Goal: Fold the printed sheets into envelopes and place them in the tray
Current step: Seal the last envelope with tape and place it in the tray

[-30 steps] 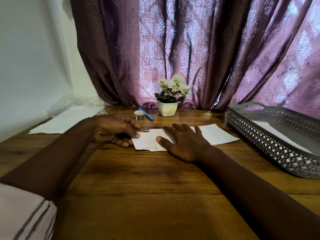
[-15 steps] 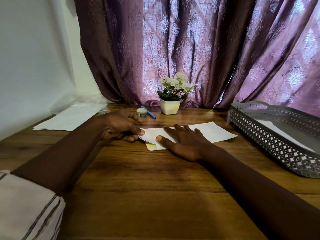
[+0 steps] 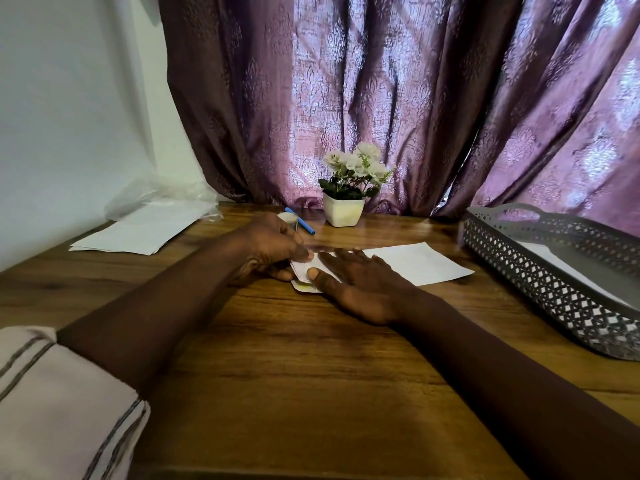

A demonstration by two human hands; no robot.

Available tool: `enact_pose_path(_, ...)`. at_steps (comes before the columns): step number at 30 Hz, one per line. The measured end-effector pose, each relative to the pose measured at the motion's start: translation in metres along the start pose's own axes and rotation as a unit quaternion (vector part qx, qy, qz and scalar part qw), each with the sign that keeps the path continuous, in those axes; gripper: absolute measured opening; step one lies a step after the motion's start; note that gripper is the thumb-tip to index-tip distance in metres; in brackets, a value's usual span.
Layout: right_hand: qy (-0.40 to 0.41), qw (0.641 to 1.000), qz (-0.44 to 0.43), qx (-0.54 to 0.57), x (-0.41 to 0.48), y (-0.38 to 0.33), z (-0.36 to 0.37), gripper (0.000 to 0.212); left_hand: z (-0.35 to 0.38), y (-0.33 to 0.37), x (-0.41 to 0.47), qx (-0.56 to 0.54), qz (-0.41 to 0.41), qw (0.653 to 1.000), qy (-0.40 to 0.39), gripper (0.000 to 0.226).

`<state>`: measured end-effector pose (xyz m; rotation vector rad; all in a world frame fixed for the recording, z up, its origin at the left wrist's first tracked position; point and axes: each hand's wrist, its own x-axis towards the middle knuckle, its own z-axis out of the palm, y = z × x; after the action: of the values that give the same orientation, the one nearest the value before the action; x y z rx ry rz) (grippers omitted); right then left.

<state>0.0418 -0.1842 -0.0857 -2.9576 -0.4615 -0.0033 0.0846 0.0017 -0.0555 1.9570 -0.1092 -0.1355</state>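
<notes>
We see the tray [image 3: 519, 268] at three o'clock holding white paper [image 3: 554, 258], our left hand [image 3: 273, 247] pinching the sheet [image 3: 415, 263], our right hand [image 3: 360, 285] spread flat upon it.

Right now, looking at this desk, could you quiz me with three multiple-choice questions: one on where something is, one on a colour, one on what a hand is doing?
1. Where does the grey tray stand on the table?
A) at its right side
B) at its left, by the wall
C) in the middle, under the hands

2. What colour is the pen?
A) red
B) blue
C) green

3. What is the right hand doing?
A) holding the pen
B) hanging clenched in the air
C) lying flat on the sheet

Answers: 1 A, the tray fills the right edge of the view. 2 B, its barrel shows blue beside the flower pot. 3 C, its fingers lie straight on the paper.
</notes>
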Motion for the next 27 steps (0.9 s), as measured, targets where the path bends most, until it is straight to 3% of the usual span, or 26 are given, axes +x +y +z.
enact_pose_path(4,0.048,0.994,-0.029,0.091,0.002,-0.001,0.002,0.082,0.011,0.001,0.000,0.017,0.038,0.998,0.051,0.036)
enact_pose_path(8,0.156,0.952,-0.010,0.264,0.001,0.002,-0.004,0.091,0.012,0.004,0.000,0.009,0.033,0.999,0.041,0.054)
enact_pose_path(12,0.210,0.955,-0.014,0.207,0.001,0.009,-0.007,0.087,0.006,0.007,0.000,-0.038,-0.009,0.999,-0.021,0.051)
enact_pose_path(14,0.191,0.965,-0.017,0.181,0.002,0.011,-0.005,0.082,0.002,0.009,-0.002,-0.057,-0.018,0.998,-0.031,0.051)
enact_pose_path(19,0.106,0.986,-0.009,0.129,0.005,0.012,0.001,0.069,-0.010,0.005,-0.006,0.020,-0.008,1.000,0.013,0.060)
enact_pose_path(24,0.101,0.988,-0.018,0.116,0.002,0.009,0.000,0.065,-0.017,0.001,-0.005,-0.009,-0.031,0.999,0.027,0.067)
enact_pose_path(27,0.111,0.989,-0.025,0.099,0.000,0.006,-0.002,0.062,-0.016,0.002,-0.005,-0.051,-0.045,0.998,-0.008,0.067)
